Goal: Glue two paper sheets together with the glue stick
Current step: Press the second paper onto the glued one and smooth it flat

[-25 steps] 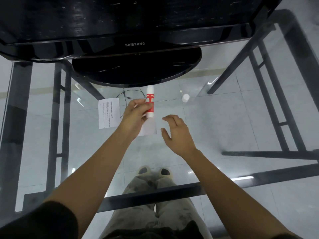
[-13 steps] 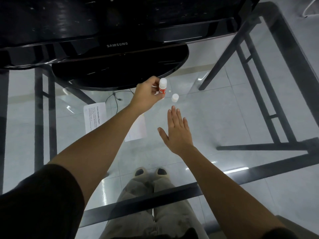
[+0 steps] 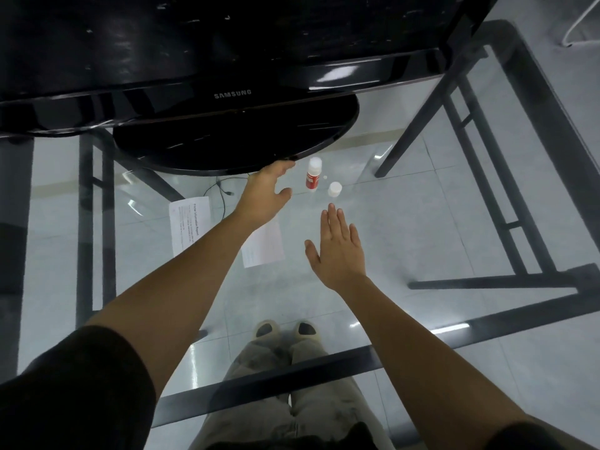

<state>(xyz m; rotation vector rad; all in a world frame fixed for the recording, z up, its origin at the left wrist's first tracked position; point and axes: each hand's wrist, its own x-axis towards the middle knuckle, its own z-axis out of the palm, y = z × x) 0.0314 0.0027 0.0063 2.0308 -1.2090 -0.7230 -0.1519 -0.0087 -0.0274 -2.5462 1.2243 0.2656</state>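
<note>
Released by the left hand (image 3: 266, 198), fingers now spread and empty, the glue stick (image 3: 313, 174) stands on the glass table (image 3: 422, 222) beside its cap (image 3: 334, 189). Right hand (image 3: 336, 251) hovers flat, fingers straight. Next, likely: square the printed sheet (image 3: 190, 227) over the second sheet (image 3: 264, 245), pressing evenly.

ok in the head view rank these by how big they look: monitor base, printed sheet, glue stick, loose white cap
1. monitor base
2. printed sheet
3. glue stick
4. loose white cap
No two look alike. The base lies farthest from the camera yet still looks largest.
</note>
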